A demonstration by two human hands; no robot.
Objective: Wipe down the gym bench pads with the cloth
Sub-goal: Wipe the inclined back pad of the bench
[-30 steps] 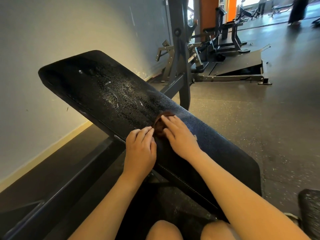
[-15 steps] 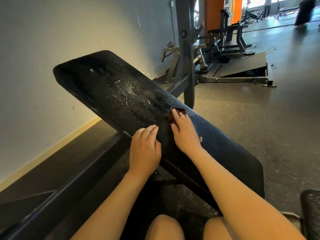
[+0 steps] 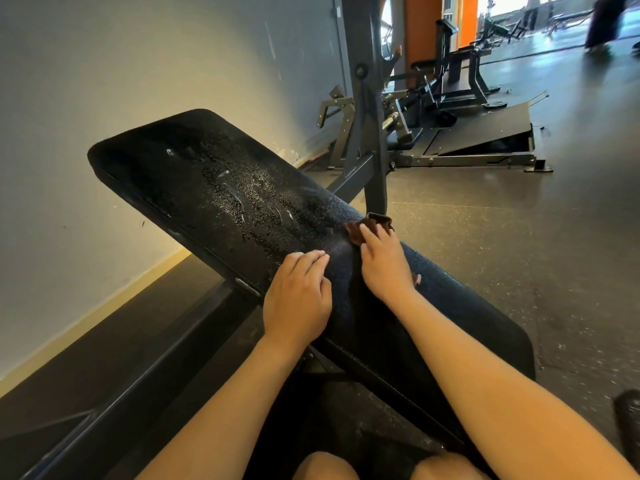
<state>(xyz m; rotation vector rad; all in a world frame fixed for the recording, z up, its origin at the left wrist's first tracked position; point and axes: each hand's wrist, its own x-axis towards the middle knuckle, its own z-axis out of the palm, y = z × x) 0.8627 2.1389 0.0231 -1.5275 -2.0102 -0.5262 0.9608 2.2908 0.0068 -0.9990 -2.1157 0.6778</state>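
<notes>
The left hand (image 3: 298, 296) rests flat on the black bench pad (image 3: 194, 174), fingers together. Just beyond it, the right hand (image 3: 384, 266) presses a brown cloth (image 3: 367, 226) onto the pad's right edge, fingers slightly apart. Farther up, the pad glistens with droplets.

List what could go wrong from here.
1. The cloth is bunched at the edge of the pad under the right hand; it may slip off.
2. Droplets cover the upper pad; so small a wad may only smear them.
3. The left hand rests on the pad and could block a stroke.
</notes>
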